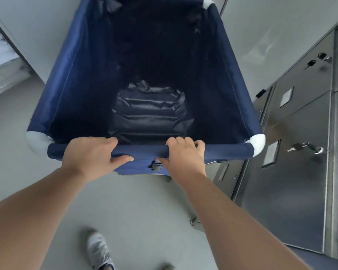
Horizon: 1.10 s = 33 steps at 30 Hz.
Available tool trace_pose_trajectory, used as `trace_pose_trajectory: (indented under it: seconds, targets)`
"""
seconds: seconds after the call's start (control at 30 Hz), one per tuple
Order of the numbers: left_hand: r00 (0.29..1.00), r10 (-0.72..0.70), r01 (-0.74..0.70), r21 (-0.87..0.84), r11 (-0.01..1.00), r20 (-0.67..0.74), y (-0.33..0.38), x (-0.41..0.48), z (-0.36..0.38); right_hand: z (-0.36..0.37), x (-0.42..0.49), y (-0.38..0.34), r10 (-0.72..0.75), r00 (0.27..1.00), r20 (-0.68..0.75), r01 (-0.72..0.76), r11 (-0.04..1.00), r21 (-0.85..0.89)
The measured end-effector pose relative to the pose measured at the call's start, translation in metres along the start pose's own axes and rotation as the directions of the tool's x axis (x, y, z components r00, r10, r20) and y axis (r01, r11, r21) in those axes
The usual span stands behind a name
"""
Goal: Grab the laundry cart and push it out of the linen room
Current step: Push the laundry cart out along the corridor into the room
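Observation:
The laundry cart is a deep navy fabric bin on a frame with white corner joints, filling the upper middle of the head view. Its inside is dark, with crumpled dark lining at the bottom. My left hand wraps over the near top rail, fingers inside and thumb under. My right hand grips the same rail a little to the right, beside a small black buckle.
Steel lockers with keys in their locks run close along the cart's right side. A metal shelf unit stands at the far left. Grey floor lies beneath me, with my white shoe on it. A caster shows under my right forearm.

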<state>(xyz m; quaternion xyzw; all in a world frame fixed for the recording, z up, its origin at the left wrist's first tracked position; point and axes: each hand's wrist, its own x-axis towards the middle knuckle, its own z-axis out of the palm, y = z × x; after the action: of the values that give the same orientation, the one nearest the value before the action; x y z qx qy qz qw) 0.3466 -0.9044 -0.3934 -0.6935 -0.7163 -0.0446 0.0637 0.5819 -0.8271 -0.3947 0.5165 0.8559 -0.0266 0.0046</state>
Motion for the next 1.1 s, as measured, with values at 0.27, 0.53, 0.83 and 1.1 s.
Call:
trace_pose_trajectory:
  seconds: [0.27, 0.53, 0.83, 1.1]
  targets:
    - [1.0, -0.011, 0.011, -0.001, 1.0, 0.0, -0.042, 0.033, 0.005, 0.003, 0.042, -0.025, 0.017, 1.0, -0.022, -0.017, 1.0, -0.011]
    - [1.0, 0.027, -0.027, 0.006, 1.0, -0.016, -0.06, 0.096, 0.022, -0.005, 0.104, -0.013, 0.037, 0.998, -0.049, -0.039, 0.998, -0.05]
    - [0.997, 0.067, -0.067, -0.005, 0.998, -0.037, -0.113, 0.158, 0.032, -0.007, 0.177, -0.038, 0.075, 0.996, -0.042, -0.076, 0.997, -0.032]
    - [0.995, 0.094, -0.093, 0.028, 0.995, -0.045, -0.142, 0.216, 0.045, -0.006, 0.241, -0.038, 0.092, 0.994, -0.059, -0.095, 0.995, -0.041]
